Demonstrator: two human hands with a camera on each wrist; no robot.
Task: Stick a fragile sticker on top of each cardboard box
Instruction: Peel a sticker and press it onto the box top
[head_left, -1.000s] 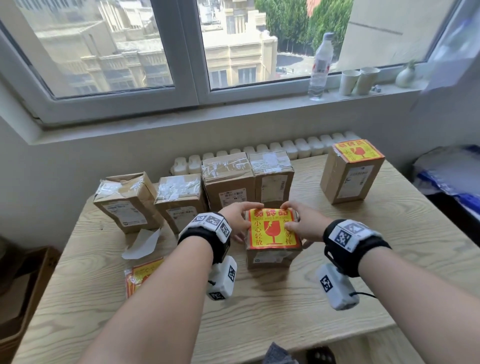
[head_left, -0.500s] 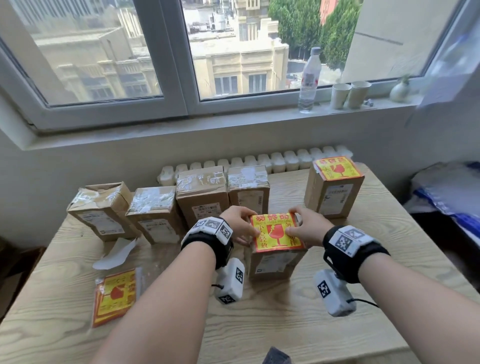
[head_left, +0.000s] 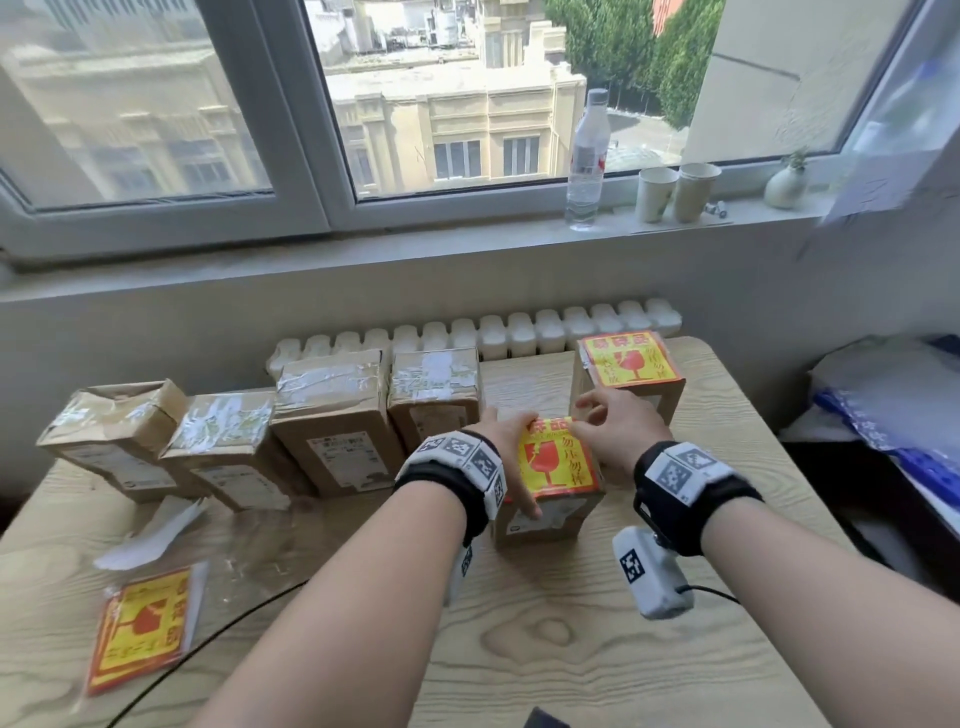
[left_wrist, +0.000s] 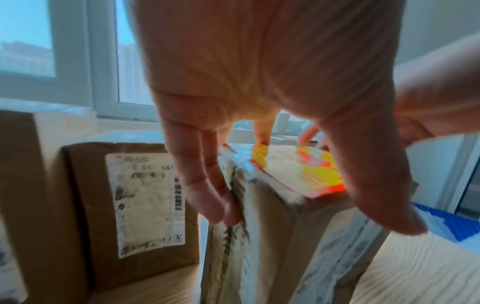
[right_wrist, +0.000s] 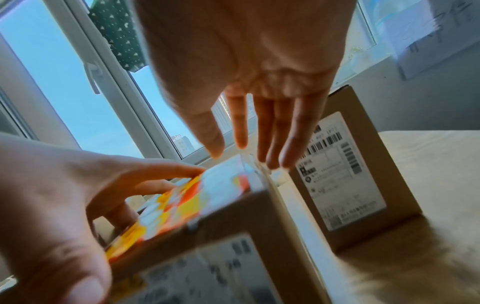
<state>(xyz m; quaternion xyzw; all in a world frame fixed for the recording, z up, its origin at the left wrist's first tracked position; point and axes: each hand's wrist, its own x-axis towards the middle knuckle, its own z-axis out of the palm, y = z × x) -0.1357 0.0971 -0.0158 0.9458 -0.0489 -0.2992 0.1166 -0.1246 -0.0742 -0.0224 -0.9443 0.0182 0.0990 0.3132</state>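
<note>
A small cardboard box (head_left: 545, 519) stands mid-table with a yellow-and-red fragile sticker (head_left: 558, 467) on its top. My left hand (head_left: 506, 447) lies over the box's left side: straight fingers (left_wrist: 207, 195) run down the side and the thumb touches the front. My right hand (head_left: 608, 426) hovers over the far right edge of the box top, fingers (right_wrist: 275, 139) straight and holding nothing. Just behind on the right, a second box (head_left: 628, 395) also bears a sticker. Several plain taped boxes (head_left: 332, 431) stand in a row to the left.
A stack of fragile stickers (head_left: 140, 631) and a white backing sheet (head_left: 156, 530) lie at the front left of the wooden table (head_left: 571, 649). A black cable (head_left: 208, 649) crosses the table. A bottle (head_left: 587, 156) and cups (head_left: 675, 192) stand on the windowsill.
The stickered box has shifted right, from in front of the plain boxes to beside the second stickered box. Both hands moved with it, and the right hand's fingers lifted off its top.
</note>
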